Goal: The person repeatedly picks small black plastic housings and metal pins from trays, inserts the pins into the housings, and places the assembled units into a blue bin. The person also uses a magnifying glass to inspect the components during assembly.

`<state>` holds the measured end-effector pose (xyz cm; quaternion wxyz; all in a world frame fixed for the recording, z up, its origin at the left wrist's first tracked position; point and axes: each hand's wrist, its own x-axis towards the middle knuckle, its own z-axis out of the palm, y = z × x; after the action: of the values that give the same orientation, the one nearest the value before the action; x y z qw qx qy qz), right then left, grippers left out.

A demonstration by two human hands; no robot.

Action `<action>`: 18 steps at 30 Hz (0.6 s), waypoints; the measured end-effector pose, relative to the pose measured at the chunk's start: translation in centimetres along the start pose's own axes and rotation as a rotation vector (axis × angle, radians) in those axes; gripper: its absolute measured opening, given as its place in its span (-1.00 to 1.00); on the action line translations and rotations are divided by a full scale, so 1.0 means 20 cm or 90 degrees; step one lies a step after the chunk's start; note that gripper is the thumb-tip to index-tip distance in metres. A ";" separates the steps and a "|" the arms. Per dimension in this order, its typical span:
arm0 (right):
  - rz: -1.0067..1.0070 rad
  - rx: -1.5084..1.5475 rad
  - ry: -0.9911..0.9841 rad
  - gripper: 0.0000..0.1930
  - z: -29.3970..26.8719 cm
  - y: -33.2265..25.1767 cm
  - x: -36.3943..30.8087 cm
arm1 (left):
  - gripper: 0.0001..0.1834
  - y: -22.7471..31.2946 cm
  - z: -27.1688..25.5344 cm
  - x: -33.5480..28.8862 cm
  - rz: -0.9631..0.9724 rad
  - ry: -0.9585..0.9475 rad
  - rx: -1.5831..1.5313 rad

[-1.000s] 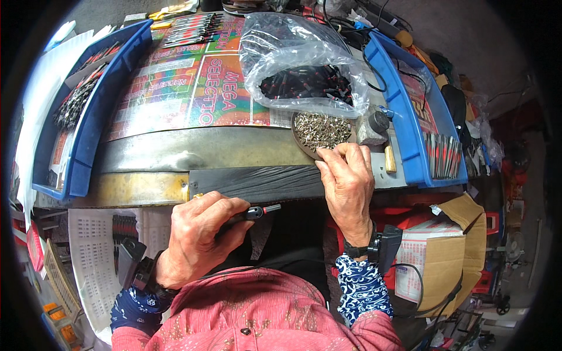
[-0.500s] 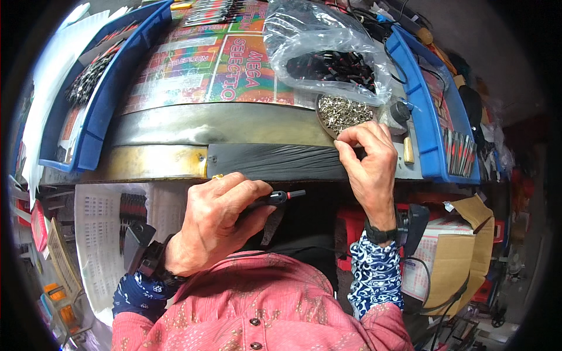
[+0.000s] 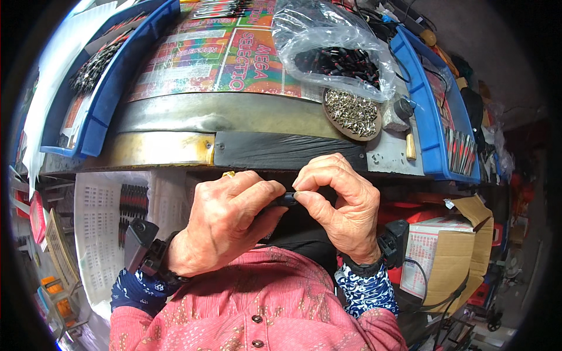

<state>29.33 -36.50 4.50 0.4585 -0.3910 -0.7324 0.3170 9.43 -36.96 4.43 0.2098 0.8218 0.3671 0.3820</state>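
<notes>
My left hand (image 3: pixel 225 219) is closed around a slim black handle-like piece (image 3: pixel 287 199), held just past the bench's front edge with one end sticking out between thumb and forefinger. Against that end, the thumb and forefinger of my right hand (image 3: pixel 345 207) are pinched together. Whatever sits between those fingertips is hidden. Beyond my right hand, a round shallow dish (image 3: pixel 363 139) holds many small shiny metal pieces (image 3: pixel 351 111). Behind it lies an open clear plastic bag (image 3: pixel 313 32) with black and red pieces (image 3: pixel 339 65) inside.
Blue bins (image 3: pixel 93 134) (image 3: pixel 424 117) with slim black-and-red items flank the bench at left and right. A stoppered jar (image 3: pixel 398 114) and a short wooden peg (image 3: pixel 411 147) stand right of the dish. Below are a white basket (image 3: pixel 96 222) and an opened carton (image 3: pixel 459 263).
My right hand has come from beside the dish down and left to the black piece in my left hand. The left hand keeps its hold; the whole view has shifted slightly.
</notes>
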 end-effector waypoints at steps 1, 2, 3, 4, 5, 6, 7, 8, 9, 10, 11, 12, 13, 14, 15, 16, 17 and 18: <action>0.008 0.000 -0.004 -0.87 0.00 0.00 0.00 | -0.70 0.00 0.00 0.00 0.006 0.001 -0.003; 0.012 0.005 -0.005 -0.87 0.00 0.00 -0.01 | -0.70 0.00 0.00 -0.01 0.011 0.003 0.005; 0.016 0.010 -0.005 -0.87 0.00 -0.01 -0.01 | -0.69 0.00 0.00 -0.01 0.013 0.002 0.010; 0.016 0.004 -0.006 -0.87 0.00 -0.01 -0.01 | -0.69 0.00 0.00 -0.01 0.011 -0.002 0.012; 0.015 -0.001 -0.005 -0.87 0.00 -0.01 -0.02 | -0.69 0.00 0.00 -0.02 0.014 -0.001 0.020; 0.015 -0.005 -0.005 -0.87 0.01 -0.02 -0.02 | -0.68 0.00 0.00 -0.02 0.012 -0.004 0.025; 0.002 -0.023 -0.003 -0.87 0.01 -0.02 -0.02 | -0.68 0.00 0.00 -0.02 0.009 -0.006 0.031; -0.012 -0.040 -0.001 -0.86 0.01 -0.02 -0.02 | -0.68 0.00 0.00 -0.02 0.013 -0.005 0.034; -0.024 -0.057 0.003 -0.86 0.01 -0.03 -0.02 | -0.68 0.00 0.00 -0.03 0.018 -0.004 0.036; -0.044 -0.078 0.006 -0.85 0.02 -0.03 -0.02 | -0.68 0.00 0.00 -0.03 0.018 -0.006 0.040; -0.063 -0.098 0.011 -0.85 0.02 -0.03 -0.02 | -0.68 0.00 0.00 -0.03 0.032 0.001 0.049; -0.083 -0.119 0.015 -0.85 0.02 -0.04 -0.01 | -0.69 0.00 0.01 -0.03 0.042 0.004 0.059; -0.099 -0.139 0.016 -0.84 0.03 -0.04 -0.01 | -0.70 -0.01 0.01 -0.03 0.052 0.008 0.069; -0.114 -0.160 0.017 -0.83 0.03 -0.04 -0.01 | -0.69 -0.01 0.01 -0.03 0.051 0.007 0.072; -0.128 -0.179 0.020 -0.83 0.04 -0.05 -0.01 | -0.69 -0.01 0.01 -0.03 0.051 0.006 0.075; -0.131 -0.191 0.021 -0.82 0.04 -0.05 -0.02 | -0.69 -0.01 0.01 -0.03 0.050 0.006 0.077; -0.141 -0.193 0.019 -0.82 0.04 -0.05 -0.02 | -0.69 -0.01 0.01 -0.03 0.052 0.004 0.076; -0.142 -0.196 0.016 -0.82 0.05 -0.06 -0.02 | -0.69 -0.02 0.02 -0.04 0.054 0.003 0.076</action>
<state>28.27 -37.57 4.86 0.4349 -0.3771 -0.8050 0.1438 9.20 -37.31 3.65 0.1434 0.8467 0.3544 0.3700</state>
